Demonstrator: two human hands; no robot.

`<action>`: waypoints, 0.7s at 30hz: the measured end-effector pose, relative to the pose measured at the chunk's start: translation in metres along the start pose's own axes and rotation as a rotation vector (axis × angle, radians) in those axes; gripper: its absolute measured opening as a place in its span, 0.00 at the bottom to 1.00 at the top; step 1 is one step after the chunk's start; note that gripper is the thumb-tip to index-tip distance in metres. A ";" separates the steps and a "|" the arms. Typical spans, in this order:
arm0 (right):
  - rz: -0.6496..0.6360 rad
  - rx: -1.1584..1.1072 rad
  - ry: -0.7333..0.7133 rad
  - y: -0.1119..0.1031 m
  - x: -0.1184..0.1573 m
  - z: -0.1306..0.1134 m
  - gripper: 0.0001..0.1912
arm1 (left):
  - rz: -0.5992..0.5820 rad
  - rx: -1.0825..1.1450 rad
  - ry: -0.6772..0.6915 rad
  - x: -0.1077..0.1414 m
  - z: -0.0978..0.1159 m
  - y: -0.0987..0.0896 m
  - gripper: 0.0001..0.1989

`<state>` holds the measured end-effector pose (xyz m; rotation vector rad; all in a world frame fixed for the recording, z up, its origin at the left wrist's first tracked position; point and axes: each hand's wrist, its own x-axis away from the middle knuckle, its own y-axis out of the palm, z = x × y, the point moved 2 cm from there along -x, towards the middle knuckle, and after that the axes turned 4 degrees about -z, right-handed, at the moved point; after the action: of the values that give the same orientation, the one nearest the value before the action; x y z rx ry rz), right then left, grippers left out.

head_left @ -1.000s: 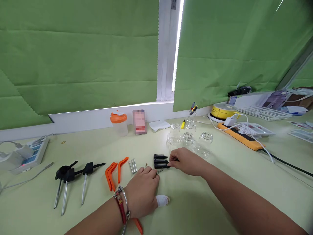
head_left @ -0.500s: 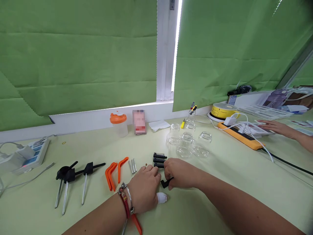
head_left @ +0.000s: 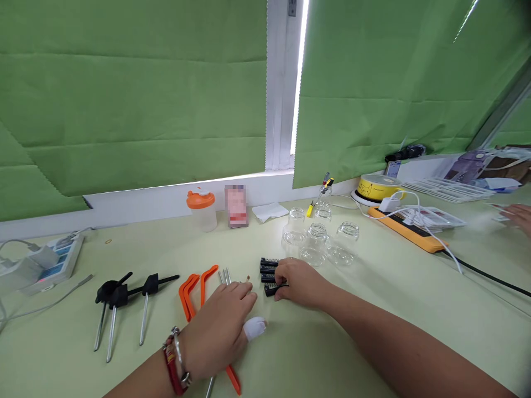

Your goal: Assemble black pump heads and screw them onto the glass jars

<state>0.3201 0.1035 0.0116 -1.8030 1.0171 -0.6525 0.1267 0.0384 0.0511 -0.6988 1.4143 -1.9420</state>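
Observation:
Several black parts with springs [head_left: 269, 270] lie in a stack of rows at the middle of the table. My right hand [head_left: 299, 282] is closed on the nearest black part [head_left: 271, 289], at the front of the rows. To the left, my left hand [head_left: 222, 326] rests palm down with fingers spread, its thumb wrapped in white; nothing shows in it. It partly covers metal pins [head_left: 224, 275] and orange handles [head_left: 208, 272]. Another orange piece [head_left: 233, 379] and a metal rod [head_left: 211, 387] stick out below that hand.
Black parts with metal rods [head_left: 118, 298] lie left, near a power strip [head_left: 62, 262]. Clear glass jars [head_left: 317, 243] stand behind my right hand. An orange power strip [head_left: 409, 229] and white trays [head_left: 435, 217] are right, with another person's hand [head_left: 518, 214] at the edge.
My right hand has moved the black part up against the rows. My left hand has shifted left, away from them. The other person's hand has moved right, off the white trays.

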 end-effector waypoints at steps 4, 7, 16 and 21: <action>0.087 -0.048 0.026 0.003 -0.002 0.002 0.16 | 0.009 0.021 -0.064 0.025 -0.008 -0.001 0.18; 0.133 -0.070 -0.002 0.007 -0.003 0.003 0.27 | 0.021 0.032 -0.116 0.041 -0.012 -0.002 0.18; -0.039 -0.020 -0.022 0.023 -0.013 -0.002 0.52 | -0.006 0.026 -0.202 0.061 -0.015 0.003 0.20; -0.070 0.016 -0.058 0.027 -0.017 0.000 0.49 | -0.045 0.020 -0.229 0.064 -0.021 0.011 0.24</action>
<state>0.3018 0.1122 -0.0132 -1.8399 0.9110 -0.6451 0.0707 0.0011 0.0382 -0.9187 1.2476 -1.8408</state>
